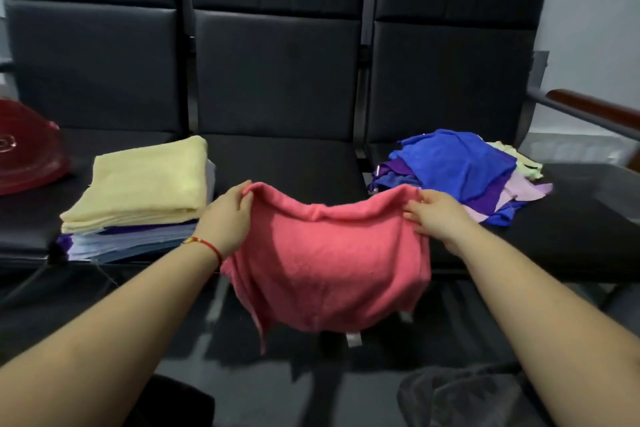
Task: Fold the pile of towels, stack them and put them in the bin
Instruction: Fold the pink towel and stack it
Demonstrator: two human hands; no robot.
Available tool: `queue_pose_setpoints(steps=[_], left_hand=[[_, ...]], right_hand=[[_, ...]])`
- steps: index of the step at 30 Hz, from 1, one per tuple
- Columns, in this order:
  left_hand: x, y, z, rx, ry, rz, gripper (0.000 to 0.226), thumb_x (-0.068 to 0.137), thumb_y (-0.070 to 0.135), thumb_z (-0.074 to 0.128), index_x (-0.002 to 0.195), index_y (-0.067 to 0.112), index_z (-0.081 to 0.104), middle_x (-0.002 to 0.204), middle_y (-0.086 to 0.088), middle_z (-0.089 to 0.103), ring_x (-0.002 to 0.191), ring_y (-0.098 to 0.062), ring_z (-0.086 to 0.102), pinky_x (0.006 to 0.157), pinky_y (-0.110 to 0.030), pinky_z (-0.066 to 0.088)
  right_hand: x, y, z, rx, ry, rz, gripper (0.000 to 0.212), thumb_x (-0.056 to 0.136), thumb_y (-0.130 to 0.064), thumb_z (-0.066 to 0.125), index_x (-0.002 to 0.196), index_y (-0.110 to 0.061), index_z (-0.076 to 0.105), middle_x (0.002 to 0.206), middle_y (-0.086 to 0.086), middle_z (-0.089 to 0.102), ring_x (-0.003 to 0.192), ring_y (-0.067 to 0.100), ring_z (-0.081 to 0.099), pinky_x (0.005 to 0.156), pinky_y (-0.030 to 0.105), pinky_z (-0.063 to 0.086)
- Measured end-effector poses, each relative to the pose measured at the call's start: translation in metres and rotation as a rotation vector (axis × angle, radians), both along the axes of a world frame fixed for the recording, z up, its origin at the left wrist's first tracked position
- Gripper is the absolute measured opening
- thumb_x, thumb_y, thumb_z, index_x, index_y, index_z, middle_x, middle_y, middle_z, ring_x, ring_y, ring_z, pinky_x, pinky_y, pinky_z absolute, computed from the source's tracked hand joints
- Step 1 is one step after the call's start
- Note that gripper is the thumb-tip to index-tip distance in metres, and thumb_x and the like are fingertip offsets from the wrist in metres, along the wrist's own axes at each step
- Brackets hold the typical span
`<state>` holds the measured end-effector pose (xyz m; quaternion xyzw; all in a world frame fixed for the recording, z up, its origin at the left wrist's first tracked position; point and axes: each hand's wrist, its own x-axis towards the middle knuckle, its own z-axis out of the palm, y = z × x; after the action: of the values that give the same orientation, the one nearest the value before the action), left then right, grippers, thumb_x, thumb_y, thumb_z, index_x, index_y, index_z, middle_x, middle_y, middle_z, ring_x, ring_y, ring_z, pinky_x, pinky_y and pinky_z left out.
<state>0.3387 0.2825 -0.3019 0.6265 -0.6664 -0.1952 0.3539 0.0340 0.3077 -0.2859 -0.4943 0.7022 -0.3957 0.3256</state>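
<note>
Outstretched, both hands' fingers [242, 199] pinching pink towel [329, 260] corners

Fuzzy matt cloth pink towel [325, 263]; smooth leather-like black seats [277, 69]; glossy wooden armrest [595, 106]

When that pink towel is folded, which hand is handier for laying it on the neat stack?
Probably the left hand. The folded stack, yellow on top, lies just beside it on the left seat, while the right hand is over by the unfolded pile. Both now grip the pink towel.

Row of black padded seats [277, 80], wooden armrest [595, 109] at right, grey wall [595, 10]
</note>
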Motion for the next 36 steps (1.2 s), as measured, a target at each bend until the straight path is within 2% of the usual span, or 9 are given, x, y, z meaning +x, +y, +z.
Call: queue_pose_setpoints(steps=[3, 7, 12, 15, 19, 22, 26, 30, 36], left_hand=[[-0.009, -0.009, -0.023, 0.073, -0.172, 0.044, 0.045, 0.102, 0.022, 0.032, 0.147, 0.019, 0.035, 0.148, -0.009, 0.041, 0.134, -0.028, 0.039, 0.108, -0.031, 0.029], [-0.005, -0.037, -0.052, 0.203, -0.364, 0.140, 0.052, 0.099, 0.027, 0.024, 0.151, 0.029, 0.017, 0.143, -0.017, 0.044, 0.127, -0.035, 0.044, 0.107, -0.039, 0.034], [-0.006, -0.073, -0.057, 0.246, -0.315, 0.224, 0.074, 0.091, 0.051, 0.038, 0.152, 0.029, 0.003, 0.151, -0.012, 0.033, 0.137, -0.033, 0.033, 0.113, -0.039, 0.026], [-0.004, -0.096, -0.055, 0.287, -0.341, 0.268, 0.078, 0.092, 0.051, 0.039, 0.152, 0.027, -0.003, 0.155, -0.013, 0.025, 0.141, -0.032, 0.023, 0.115, -0.036, 0.018], [-0.004, -0.129, -0.054, 0.353, -0.369, 0.285, 0.077, 0.094, 0.049, 0.036, 0.151, 0.027, -0.012, 0.157, -0.015, 0.017, 0.144, -0.032, 0.014, 0.116, -0.038, 0.011], [-0.006, -0.152, -0.052, 0.392, -0.428, 0.312, 0.071, 0.097, 0.048, 0.030, 0.150, 0.030, -0.013, 0.158, -0.015, 0.010, 0.145, -0.034, 0.010, 0.117, -0.041, 0.009], [-0.017, -0.183, -0.045, 0.503, -0.574, 0.329, 0.061, 0.098, 0.044, 0.024, 0.152, 0.030, -0.001, 0.158, -0.013, 0.007, 0.143, -0.037, 0.008, 0.115, -0.049, 0.008], [-0.019, -0.212, -0.040, 0.601, -0.526, 0.317, 0.073, 0.092, 0.045, 0.041, 0.152, 0.033, 0.001, 0.158, -0.012, -0.014, 0.144, -0.040, -0.010, 0.115, -0.055, 0.000], [-0.005, -0.245, -0.039, 0.620, -0.507, 0.292, 0.073, 0.087, 0.049, 0.041, 0.150, 0.040, 0.006, 0.159, -0.010, -0.014, 0.143, -0.042, -0.013, 0.115, -0.059, 0.003]], right_hand=[[0.016, -0.013, -0.020, -0.013, 0.283, 0.122, 0.029, 0.090, -0.009, 0.051, 0.117, -0.012, 0.062, 0.114, 0.007, 0.066, 0.107, 0.022, 0.060, 0.093, 0.031, 0.044], [0.039, -0.030, -0.044, 0.062, 0.421, 0.231, 0.061, 0.090, -0.021, 0.055, 0.146, -0.021, 0.031, 0.137, 0.004, 0.052, 0.126, 0.022, 0.050, 0.101, 0.029, 0.039], [0.064, -0.071, -0.062, 0.082, 0.611, 0.223, 0.065, 0.097, -0.031, 0.039, 0.153, -0.025, 0.007, 0.148, 0.011, 0.040, 0.133, 0.029, 0.040, 0.110, 0.036, 0.032], [0.075, -0.097, -0.063, 0.115, 0.723, 0.231, 0.063, 0.100, -0.033, 0.032, 0.154, -0.019, 0.000, 0.152, 0.017, 0.030, 0.139, 0.030, 0.029, 0.114, 0.036, 0.019], [0.078, -0.130, -0.061, 0.076, 0.762, 0.235, 0.067, 0.100, -0.035, 0.031, 0.153, -0.016, -0.006, 0.156, 0.014, 0.022, 0.144, 0.026, 0.020, 0.117, 0.034, 0.011], [0.075, -0.155, -0.061, 0.053, 0.765, 0.231, 0.068, 0.100, -0.036, 0.032, 0.153, -0.018, -0.007, 0.160, 0.007, 0.014, 0.146, 0.020, 0.014, 0.118, 0.032, 0.006], [0.073, -0.198, -0.069, 0.045, 0.817, 0.236, 0.065, 0.100, -0.037, 0.029, 0.154, -0.021, -0.003, 0.160, 0.006, 0.012, 0.147, 0.019, 0.012, 0.120, 0.035, 0.008], [0.072, -0.227, -0.072, 0.089, 0.888, 0.268, 0.057, 0.101, -0.039, 0.021, 0.154, -0.023, 0.009, 0.161, 0.003, 0.005, 0.148, 0.017, 0.005, 0.120, 0.036, 0.004], [0.069, -0.240, -0.073, 0.080, 0.875, 0.270, 0.056, 0.101, -0.044, 0.022, 0.153, -0.028, 0.013, 0.161, 0.003, 0.004, 0.148, 0.016, 0.003, 0.119, 0.035, 0.002]])
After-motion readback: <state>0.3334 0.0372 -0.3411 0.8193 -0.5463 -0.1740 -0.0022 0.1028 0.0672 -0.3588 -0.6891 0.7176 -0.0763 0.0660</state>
